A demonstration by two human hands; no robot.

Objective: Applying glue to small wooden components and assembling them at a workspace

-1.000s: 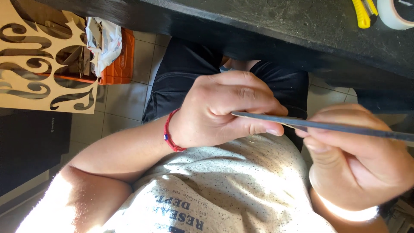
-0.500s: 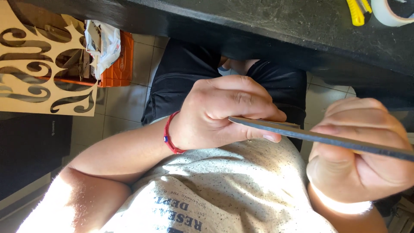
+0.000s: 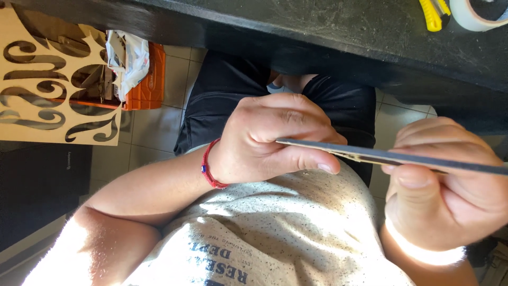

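My left hand (image 3: pixel 264 137), with a red cord bracelet (image 3: pixel 207 169) on its wrist, pinches the left end of a thin dark flat board (image 3: pixel 365 155) seen edge-on, with the thumb under it. My right hand (image 3: pixel 450 196) grips the same board further right, fingers over the top and thumb below. The board runs from mid-frame to the right edge, tilted slightly down to the right, held above my lap and speckled light shirt (image 3: pixel 296 228).
A black table (image 3: pixel 317 32) spans the top, with a yellow utility knife (image 3: pixel 434 13) and a tape roll (image 3: pixel 484 16) on it. On the tiled floor at left stand a pale wooden cut-out panel (image 3: pixel 32 79), an orange crate (image 3: pixel 145 79) and a white bag (image 3: pixel 127 58).
Both hands keep hold of the board. Its right end has dipped a little, and my right fingers have shifted slightly along it.
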